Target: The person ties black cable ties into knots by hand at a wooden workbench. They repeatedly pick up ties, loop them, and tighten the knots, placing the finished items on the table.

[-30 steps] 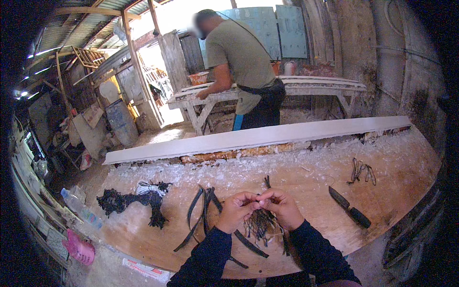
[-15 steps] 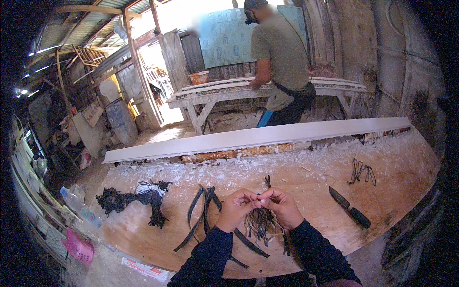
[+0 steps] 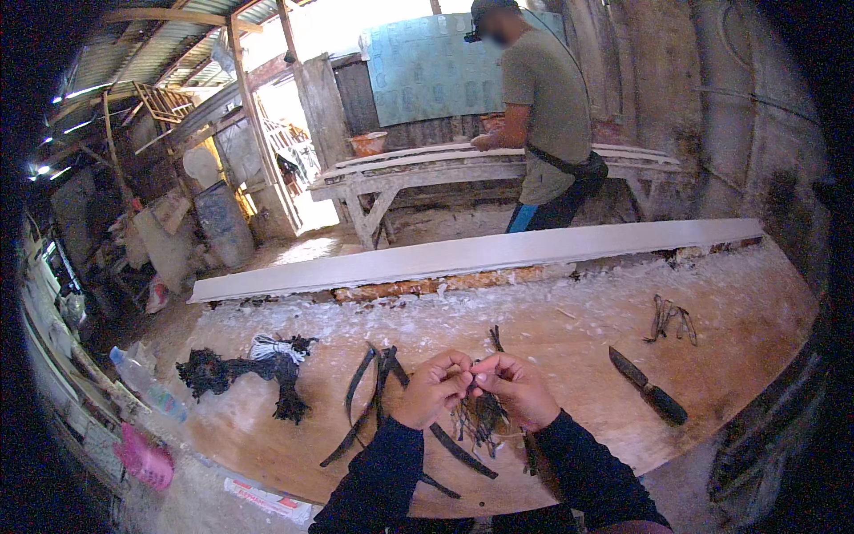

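Note:
My left hand (image 3: pixel 431 392) and my right hand (image 3: pixel 518 390) meet at the fingertips, low over the wooden tabletop (image 3: pixel 569 365). Each one is closed in a pinch; what sits between the fingers is too small to make out. Beneath them lies a loose bunch of thin dark cords (image 3: pixel 481 418), partly covered by the hands. Flat black strips (image 3: pixel 463 452) curve across the board beside and under my left forearm. Off to the right is a dark-bladed knife (image 3: pixel 659 399) with a black handle. Beyond it rest a few thin looped cords (image 3: pixel 669 322).
Black knotted cord bundles (image 3: pixel 286 388) lie at the left, with white cord (image 3: pixel 271 346) on them. A long white moulding (image 3: pixel 480 258) spans the table's far side. A plastic bottle (image 3: pixel 147 383) stands by the left edge. Another person (image 3: pixel 551 107) works at a far bench (image 3: pixel 391 182).
My joined hands have shifted slightly left, still pinched together. The person at the far bench has moved to the right and stands more upright.

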Motion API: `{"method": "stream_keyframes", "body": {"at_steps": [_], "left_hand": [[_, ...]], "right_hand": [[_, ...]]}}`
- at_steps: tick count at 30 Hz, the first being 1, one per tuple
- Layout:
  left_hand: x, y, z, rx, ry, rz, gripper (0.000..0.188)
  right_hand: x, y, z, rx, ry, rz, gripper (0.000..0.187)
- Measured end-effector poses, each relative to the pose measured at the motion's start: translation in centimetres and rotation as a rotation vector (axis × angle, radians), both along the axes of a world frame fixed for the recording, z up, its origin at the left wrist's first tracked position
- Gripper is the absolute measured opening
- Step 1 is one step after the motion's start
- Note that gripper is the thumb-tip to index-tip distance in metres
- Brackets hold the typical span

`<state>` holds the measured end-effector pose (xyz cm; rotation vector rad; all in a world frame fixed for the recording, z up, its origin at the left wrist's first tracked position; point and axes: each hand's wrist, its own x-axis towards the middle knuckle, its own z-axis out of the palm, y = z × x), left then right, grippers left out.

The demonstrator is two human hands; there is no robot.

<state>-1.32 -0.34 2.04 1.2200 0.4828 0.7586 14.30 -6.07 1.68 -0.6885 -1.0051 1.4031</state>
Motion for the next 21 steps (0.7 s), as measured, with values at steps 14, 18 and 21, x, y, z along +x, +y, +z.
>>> {"method": "stream_keyframes", "body": {"at_steps": [14,18,21], "left_hand": [[0.8,-0.5,-0.1,0.195,-0.092,0.271,0.007],[1.2,-0.7,-0.3,-0.004,-0.201,0.200,0.011],[1.3,-0.5,-0.3,0.056,-0.059,0.082,0.011]], "right_hand": [[0.3,-0.1,0.7,-0.008,-0.037,-0.048,0.020],[0.4,0.2,0.5,0.050,-0.101,-0.107,0.022],[0.1,0.3,0.3,0.058,-0.112,-0.176,0.022]]}}
